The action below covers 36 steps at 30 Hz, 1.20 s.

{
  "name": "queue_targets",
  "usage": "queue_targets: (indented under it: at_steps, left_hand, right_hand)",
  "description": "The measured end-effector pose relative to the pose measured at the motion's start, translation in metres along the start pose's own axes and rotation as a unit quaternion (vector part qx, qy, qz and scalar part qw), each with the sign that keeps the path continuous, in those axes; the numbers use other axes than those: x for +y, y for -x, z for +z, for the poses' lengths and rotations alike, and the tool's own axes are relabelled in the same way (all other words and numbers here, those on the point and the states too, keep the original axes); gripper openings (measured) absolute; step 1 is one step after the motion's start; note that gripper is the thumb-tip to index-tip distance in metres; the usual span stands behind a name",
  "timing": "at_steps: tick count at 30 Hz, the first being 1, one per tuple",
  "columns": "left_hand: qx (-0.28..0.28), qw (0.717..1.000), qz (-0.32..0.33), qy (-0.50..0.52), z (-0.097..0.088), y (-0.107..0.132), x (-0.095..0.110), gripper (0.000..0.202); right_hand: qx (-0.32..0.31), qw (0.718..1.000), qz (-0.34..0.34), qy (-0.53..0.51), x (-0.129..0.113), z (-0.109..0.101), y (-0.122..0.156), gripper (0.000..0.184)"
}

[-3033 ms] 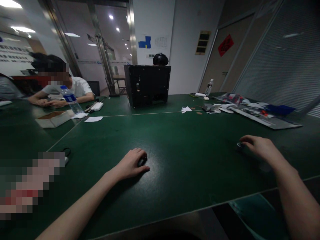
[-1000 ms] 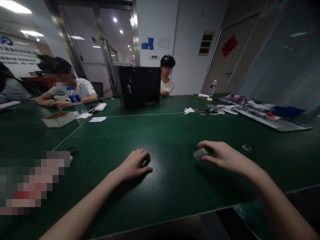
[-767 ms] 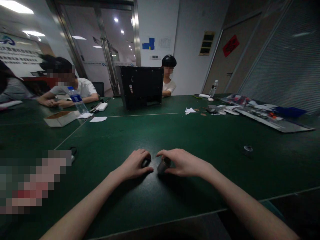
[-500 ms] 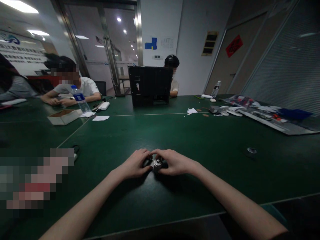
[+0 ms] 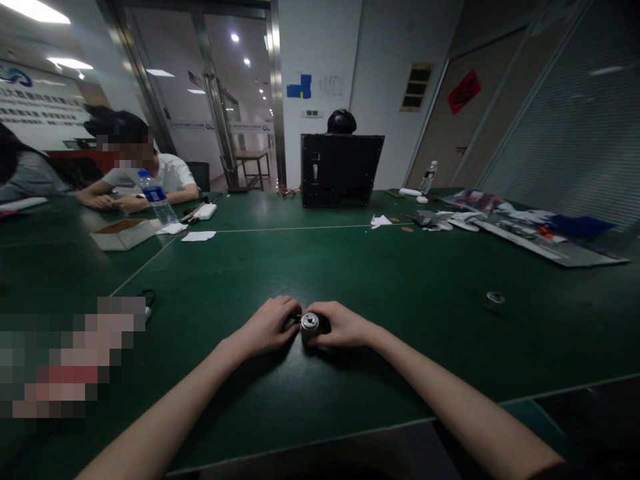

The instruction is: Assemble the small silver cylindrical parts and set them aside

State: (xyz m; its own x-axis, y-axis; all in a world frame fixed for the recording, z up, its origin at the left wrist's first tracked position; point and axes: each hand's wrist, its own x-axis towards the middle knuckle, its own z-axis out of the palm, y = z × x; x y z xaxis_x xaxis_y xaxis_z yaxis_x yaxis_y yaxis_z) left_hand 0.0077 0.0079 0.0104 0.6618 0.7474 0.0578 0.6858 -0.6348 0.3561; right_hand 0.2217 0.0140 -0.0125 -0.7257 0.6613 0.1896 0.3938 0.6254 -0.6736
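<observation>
Silver-topped, a small metal cylinder (image 5: 309, 322) stands with its long axis upright on the green desk (image 5: 410, 373), directly between the hands. The left hand (image 5: 267, 327) and right hand (image 5: 343, 327) clasp it together from either side, both touching it. A second ago it lay tilted in the right hand's fingers. A small metal ring (image 5: 495, 298) sits well off to the right.

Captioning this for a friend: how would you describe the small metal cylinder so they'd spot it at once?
On the long green table, follow the person's arms to where the left hand and right hand meet. The short cylinder stands upright between them, its shiny metal top showing; unlike the flat ring lying off to the right, both hands touch it.
</observation>
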Motion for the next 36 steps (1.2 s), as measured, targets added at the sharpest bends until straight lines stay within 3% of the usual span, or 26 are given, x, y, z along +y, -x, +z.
queue_targets:
  at_steps: [36]
  left_hand:
    - [-0.005,0.999,0.009,-0.044,0.0023,-0.0016,-0.0008,0.018]
  right_hand:
    - [-0.001,1.0,0.005,0.012,-0.0054,0.0004,-0.0032,0.032]
